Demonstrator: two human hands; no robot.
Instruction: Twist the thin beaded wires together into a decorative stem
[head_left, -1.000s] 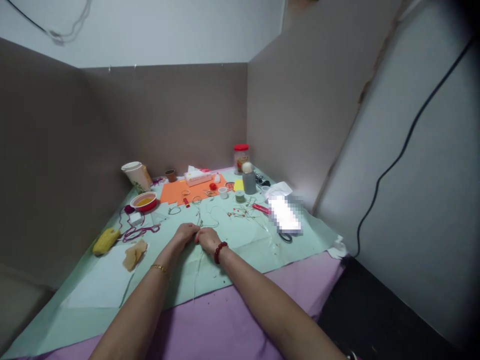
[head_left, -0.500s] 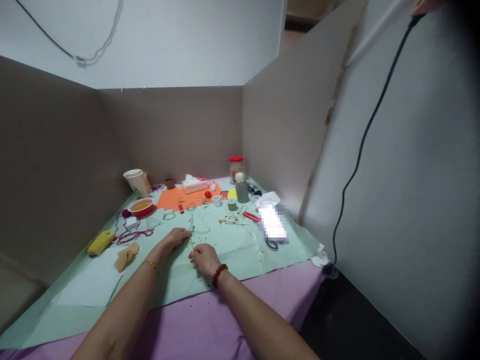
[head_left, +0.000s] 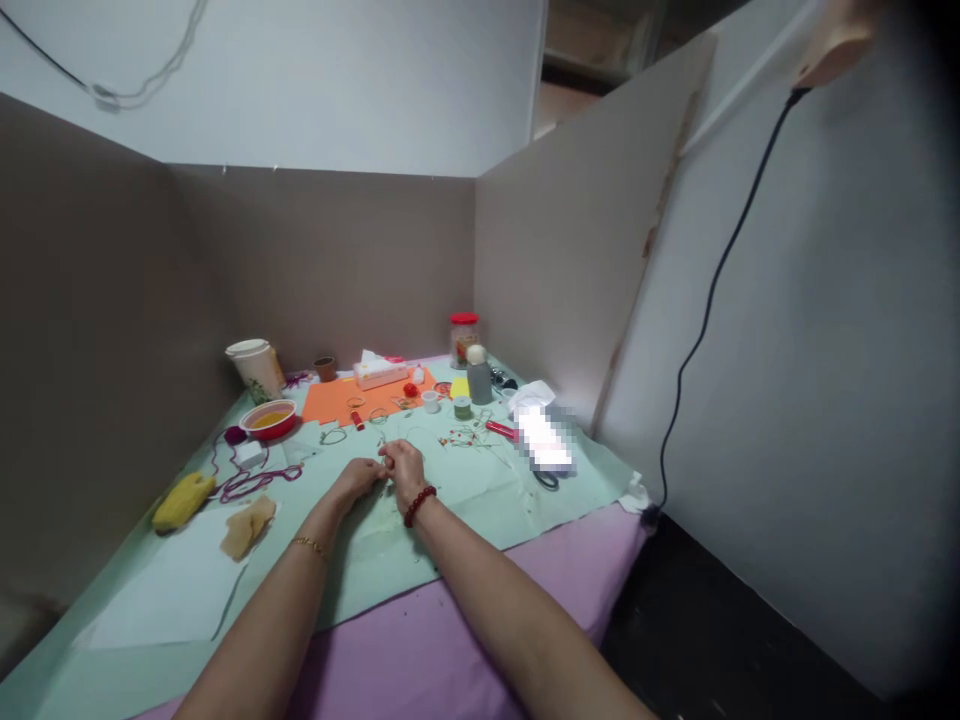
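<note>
Close together over the green sheet [head_left: 472, 520], my left hand [head_left: 361, 478] and my right hand [head_left: 405, 466] have their fingertips almost touching. Both hands are closed in a pinch on a thin cord, mostly hidden behind the fingers. A gold bracelet circles my left wrist, a red bead bracelet [head_left: 418, 505] my right. Just beyond the hands lie a red tube-like piece [head_left: 357, 421] and a loop of thin cord [head_left: 379, 416]. Further right are beaded cords [head_left: 461, 438] and a spool of green thread [head_left: 462, 408].
A red bowl [head_left: 271, 432], purple cord [head_left: 259, 484], yellow bundle [head_left: 184, 503] and brown scraps [head_left: 247, 527] lie left. At the back stand a tissue box [head_left: 382, 377], red-lidded jar [head_left: 464, 346] and grey bottle [head_left: 479, 382]. Dark-handled scissors [head_left: 546, 481] lie right, beside a blurred bright rectangle [head_left: 544, 440].
My right hand has moved forward, up against my left fingertips. The cord stretched between the hands earlier is now mostly hidden. The view has turned slightly to the right.
</note>
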